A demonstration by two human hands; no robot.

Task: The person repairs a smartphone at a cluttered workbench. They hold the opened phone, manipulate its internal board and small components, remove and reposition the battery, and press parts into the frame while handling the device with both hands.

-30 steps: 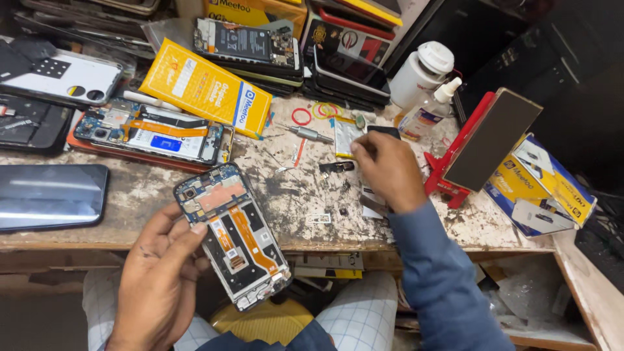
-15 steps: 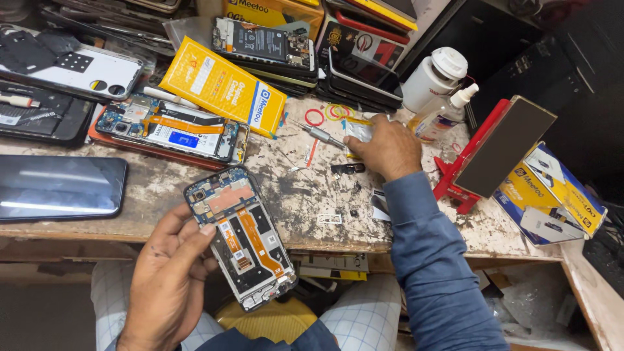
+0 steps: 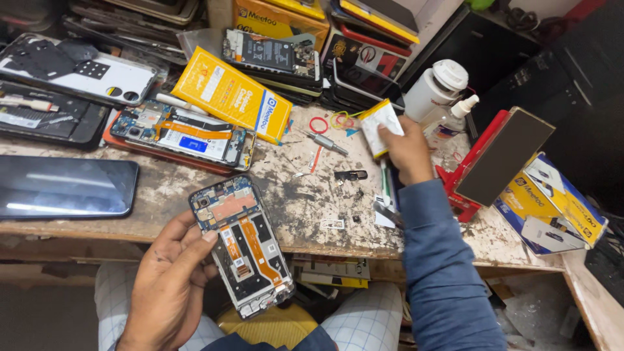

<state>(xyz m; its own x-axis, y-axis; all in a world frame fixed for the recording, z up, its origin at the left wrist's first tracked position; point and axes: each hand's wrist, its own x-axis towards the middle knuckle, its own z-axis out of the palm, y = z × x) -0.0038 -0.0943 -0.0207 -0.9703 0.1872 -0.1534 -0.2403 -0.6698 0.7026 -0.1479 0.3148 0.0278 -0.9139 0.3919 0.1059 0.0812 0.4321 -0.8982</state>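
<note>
Two hands: both the person's own, working over a stained wooden bench [image 3: 292,195]
Left hand [image 3: 170,286]: closed around an opened phone frame [image 3: 242,244], back cover off, orange flex ribbons showing; held tilted just off the bench's near edge, above the lap
Right hand [image 3: 408,151]: blue sleeve, fingers pinched on a small white and yellow packet [image 3: 380,125], lifted over the far part of the bench
Packages: flat yellow box with blue corner label [image 3: 229,97] lying at the back, left of centre; yellow and blue carton [image 3: 556,205] at the right edge
Bottles: white jar [image 3: 437,89] and small spray bottle [image 3: 455,114] just beyond the right hand
Other phones: second opened phone [image 3: 182,133] behind the held frame; dark screen panel [image 3: 65,187] at the left
Stand: red stand with brown pad [image 3: 497,159] close to the right of the sleeve
Loose bits: red and yellow rubber rings [image 3: 331,121], screwdriver [image 3: 325,142] between the two hands
</note>
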